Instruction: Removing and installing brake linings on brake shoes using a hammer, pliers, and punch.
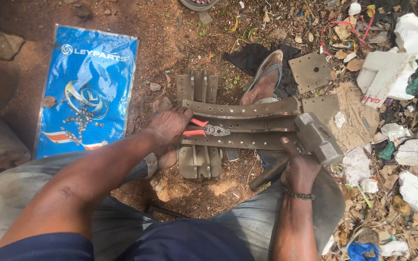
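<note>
My left hand point(169, 126) grips red-handled pliers point(208, 129), whose jaws point right over a long curved metal brake shoe point(240, 109) lying across the ground. My right hand point(298, 168) holds the wooden handle of a heavy sledgehammer point(318, 137), its steel head resting at the right end of the shoe. A second, similar metal shoe point(199, 162) lies crosswise beneath the first. A perforated lining strip point(240, 140) runs along the near edge of the upper shoe.
A blue plastic bag point(89, 87) lies on the dirt at left with several small rivets point(78, 123) scattered on it. A sandal point(266, 79) and flat metal plates point(309, 71) sit beyond the shoe. Foam scraps and litter point(402, 96) fill the right side.
</note>
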